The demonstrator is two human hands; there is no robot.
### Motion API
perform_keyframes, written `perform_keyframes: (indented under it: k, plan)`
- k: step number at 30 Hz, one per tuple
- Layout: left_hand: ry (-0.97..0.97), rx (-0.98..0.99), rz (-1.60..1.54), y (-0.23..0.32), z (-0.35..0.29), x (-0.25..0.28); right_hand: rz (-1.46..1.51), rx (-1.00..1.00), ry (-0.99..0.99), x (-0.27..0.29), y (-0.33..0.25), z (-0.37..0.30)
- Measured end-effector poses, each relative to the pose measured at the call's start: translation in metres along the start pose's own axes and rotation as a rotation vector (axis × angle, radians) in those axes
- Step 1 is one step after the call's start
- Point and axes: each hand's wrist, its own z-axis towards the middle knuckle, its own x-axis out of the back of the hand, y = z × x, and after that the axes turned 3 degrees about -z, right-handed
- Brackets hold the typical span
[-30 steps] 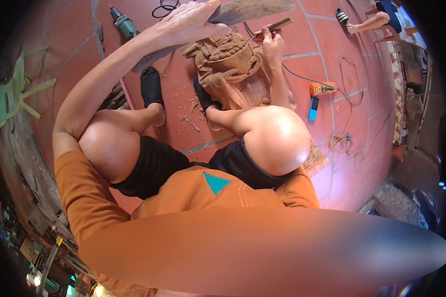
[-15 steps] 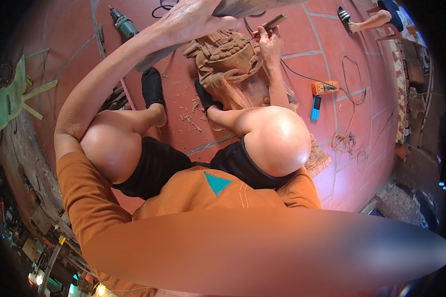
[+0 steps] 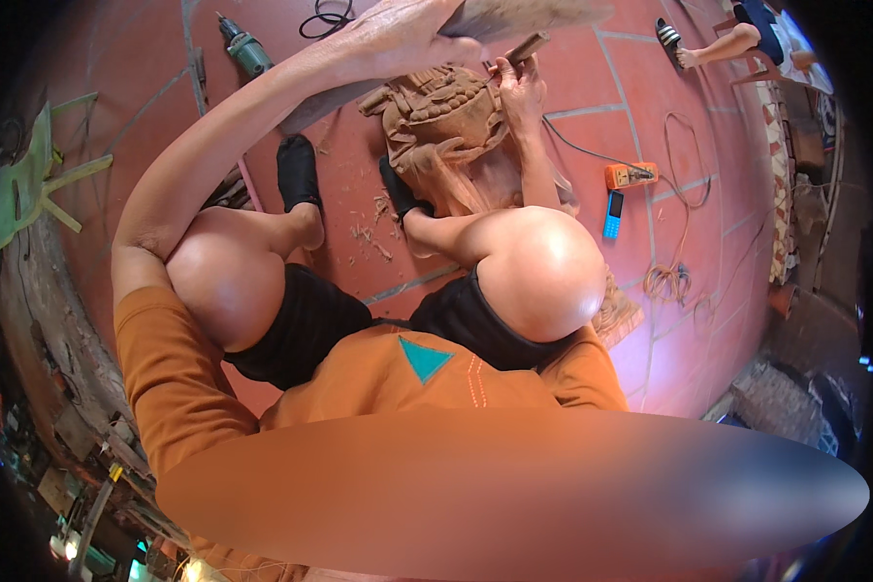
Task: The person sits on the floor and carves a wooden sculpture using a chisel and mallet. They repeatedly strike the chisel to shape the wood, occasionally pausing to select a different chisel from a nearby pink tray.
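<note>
My left hand [image 3: 422, 34] is closed on a long grey wooden club [image 3: 533, 15]; one end reaches right toward the chisel and the other shows below my forearm. Lower and to the right, my right hand [image 3: 522, 92] grips a chisel [image 3: 527, 48] by its wooden handle. The chisel's blade slants down to a brown wood carving [image 3: 446, 126] with rounded, bead-like relief; its cutting tip is hard to make out. The carving lies on the floor just beyond my right knee, next to my socked foot, and my right forearm rests along it.
Wood shavings [image 3: 371, 241] litter the red tiled floor. A green power tool [image 3: 245, 50] lies at the far left, near a green plastic chair [image 3: 29, 184]. An orange socket block [image 3: 630, 176], a blue phone [image 3: 613, 215] and a coiled cord [image 3: 667, 283] lie right. Another person's foot [image 3: 687, 58] is at far right.
My left hand and the club have shifted slightly right, nearer the chisel handle. My right hand and the chisel have moved a little left and down.
</note>
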Motion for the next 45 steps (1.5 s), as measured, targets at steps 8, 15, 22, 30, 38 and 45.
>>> perform_keyframes:
  k: [8, 15, 22, 30, 38, 45]
  plan:
    - [-0.007, -0.086, 0.118, -0.027, 0.012, -0.023, -0.041, -0.026, -0.039, 0.004, 0.007, 0.002]
    - [-0.037, 0.089, -0.109, -0.038, -0.007, -0.002, 0.561, -0.384, 0.04, 0.012, 0.021, -0.007]
    - [0.174, -0.087, -0.016, -0.064, -0.01, -0.012, 0.495, -0.153, 0.049, 0.035, 0.002, 0.021]
    - [0.007, 0.0, -0.026, -0.068, -0.01, -0.012, 0.364, -0.223, -0.23, 0.019, 0.009, 0.015]
    - [0.0, 0.001, 0.006, -0.064, -0.011, -0.011, 0.286, -0.129, -0.279, 0.017, 0.009, 0.013]
    - [0.02, -0.039, -0.017, -0.06, -0.012, -0.01, 0.313, -0.1, -0.345, 0.018, 0.008, 0.012]
